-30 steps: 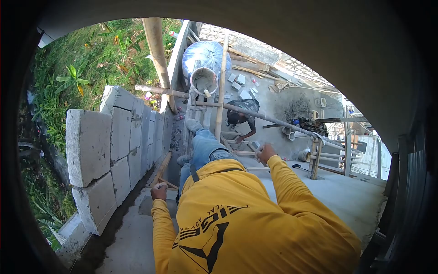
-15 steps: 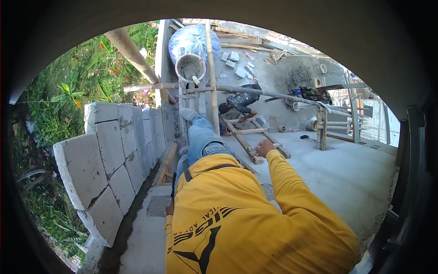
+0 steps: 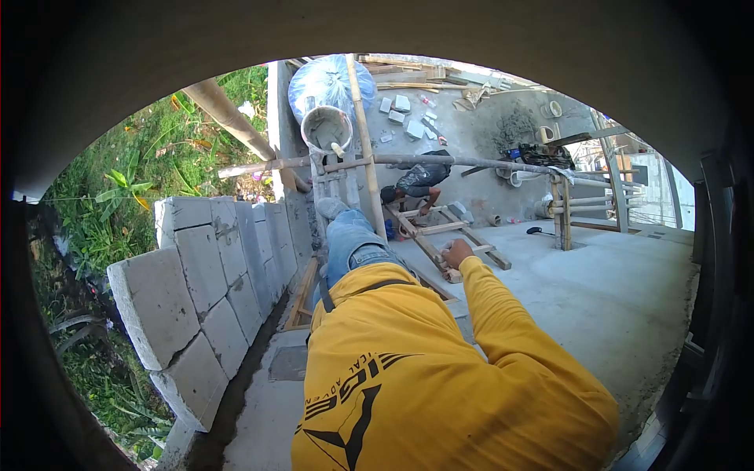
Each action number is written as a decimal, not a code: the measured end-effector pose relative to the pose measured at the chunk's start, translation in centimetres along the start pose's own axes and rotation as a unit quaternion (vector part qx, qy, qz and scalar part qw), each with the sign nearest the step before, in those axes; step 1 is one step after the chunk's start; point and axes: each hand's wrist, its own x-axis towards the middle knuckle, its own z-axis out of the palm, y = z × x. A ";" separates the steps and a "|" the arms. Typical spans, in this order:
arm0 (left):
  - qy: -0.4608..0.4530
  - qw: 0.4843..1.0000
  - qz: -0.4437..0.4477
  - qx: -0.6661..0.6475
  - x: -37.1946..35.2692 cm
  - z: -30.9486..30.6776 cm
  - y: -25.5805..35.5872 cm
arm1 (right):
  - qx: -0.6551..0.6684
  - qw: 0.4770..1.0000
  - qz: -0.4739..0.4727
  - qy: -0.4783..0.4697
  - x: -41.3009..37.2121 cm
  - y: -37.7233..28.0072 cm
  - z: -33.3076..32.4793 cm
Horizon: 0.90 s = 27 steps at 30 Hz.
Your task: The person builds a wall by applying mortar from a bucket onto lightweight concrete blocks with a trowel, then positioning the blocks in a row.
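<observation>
My right hand (image 3: pixel 457 253) is curled closed at the top end of a wooden ladder (image 3: pixel 442 228), apparently around its upper rung; the fingertips are hidden. The ladder leans up from the level below through an opening in the floor. My left hand is out of sight behind my yellow-sleeved torso. My foot in a grey sock or shoe (image 3: pixel 331 207) is on narrow planks (image 3: pixel 332 182) beyond the floor edge. Past the foot stands a bucket (image 3: pixel 326 128) with grey mortar, a light-coloured handle (image 3: pixel 338 147) at its rim.
Below, a co-worker (image 3: pixel 422 179) bends beside the ladder's foot. A horizontal bamboo pole (image 3: pixel 471 162) and an upright one (image 3: pixel 363 118) cross ahead. A light block wall (image 3: pixel 206 263) runs along my left. A black-handled tool (image 3: pixel 539 231) lies on the concrete floor (image 3: pixel 597 275).
My view has shifted, so the scene sits lower and slightly right. My left hand, partly visible before at my side, has gone out of sight. My right hand stays at the ladder top.
</observation>
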 end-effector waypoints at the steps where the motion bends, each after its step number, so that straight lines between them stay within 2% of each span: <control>1: 0.000 1.000 -0.001 -0.003 0.1 0.0 0.0 | -0.015 1.000 -0.014 0.001 0.2 -0.6 -0.3; 5: 0.003 1.000 -0.014 -0.019 0.1 0.2 -0.8 | -0.040 0.999 -0.034 0.011 -0.1 -3.4 -1.6; 10: 0.012 0.998 -0.043 -0.054 -0.2 0.9 -3.0 | -0.090 0.993 -0.070 -0.002 2.2 -3.7 -3.6; 13: 0.020 0.995 -0.063 -0.078 -0.6 1.8 -4.5 | -0.087 0.994 -0.060 -0.007 2.5 -5.0 -5.5; 17: 0.033 0.990 -0.085 -0.109 -1.3 2.9 -6.2 | -0.203 0.975 -0.093 -0.011 3.9 -8.0 -8.2; 20: 0.038 0.987 -0.094 -0.128 -1.9 3.6 -6.8 | -0.194 0.973 -0.125 0.016 3.9 -11.6 -9.2; 23: 0.042 0.983 -0.099 -0.147 -2.3 4.7 -7.2 | -0.190 0.970 -0.149 0.002 1.5 -16.6 -9.3; 27: 0.055 0.978 -0.096 -0.176 -3.3 5.6 -7.1 | -0.191 0.958 -0.212 -0.025 3.9 -17.6 -8.4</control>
